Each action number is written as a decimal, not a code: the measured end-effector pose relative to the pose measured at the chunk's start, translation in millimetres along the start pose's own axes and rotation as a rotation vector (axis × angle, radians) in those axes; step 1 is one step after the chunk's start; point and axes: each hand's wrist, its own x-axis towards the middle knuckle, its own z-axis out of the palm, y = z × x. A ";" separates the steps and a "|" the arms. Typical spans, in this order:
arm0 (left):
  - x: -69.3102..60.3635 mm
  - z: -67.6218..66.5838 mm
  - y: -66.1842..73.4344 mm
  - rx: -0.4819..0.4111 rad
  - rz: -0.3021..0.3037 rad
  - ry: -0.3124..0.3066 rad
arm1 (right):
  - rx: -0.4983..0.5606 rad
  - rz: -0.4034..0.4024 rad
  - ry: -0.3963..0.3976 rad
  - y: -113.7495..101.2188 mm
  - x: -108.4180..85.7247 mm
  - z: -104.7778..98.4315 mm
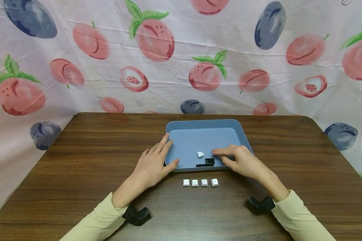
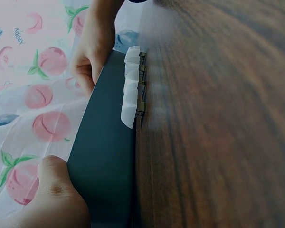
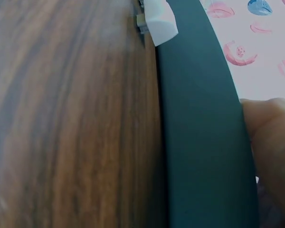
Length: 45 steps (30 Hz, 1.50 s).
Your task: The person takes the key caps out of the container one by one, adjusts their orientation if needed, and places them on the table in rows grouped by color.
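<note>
A blue tray (image 1: 202, 124) stands on the table. My left hand (image 1: 153, 164) rests at its left edge, fingers spread and thumb over the front rim. My right hand (image 1: 239, 160) reaches over the right side, fingers extended low in the tray, with nothing visible between them. Left of those fingertips lies a white keycap (image 1: 200, 154). Black keyboard switches (image 1: 209, 161) lie nearby, along the front wall. Before the tray, several white keycaps (image 1: 194, 183) stand in a row; the left wrist view shows small switches under these keycaps (image 2: 129, 107).
The brown wooden table (image 1: 108, 144) extends around the tray. A fruit-print cloth (image 1: 169, 77) hangs behind it and at both sides. Black wrist cameras (image 1: 136, 215) sit under both wrists, above the tabletop.
</note>
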 end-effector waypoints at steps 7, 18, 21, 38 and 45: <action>-1.9 1.7 -1.8 -0.005 0.003 -0.006 | -0.053 0.027 0.182 3.9 -1.8 4.4; -5.8 2.9 -4.0 0.000 0.014 -0.001 | -0.123 0.089 0.098 -2.3 -5.2 8.6; -8.1 3.2 -4.3 0.001 0.013 -0.003 | -0.125 0.075 0.112 -3.8 -6.6 10.3; -14.3 3.4 -4.0 0.000 0.030 0.023 | -0.152 0.159 0.144 -13.1 -11.2 13.2; -14.4 2.8 -3.7 -0.003 0.031 0.020 | -0.208 0.213 0.116 -16.2 -11.3 12.4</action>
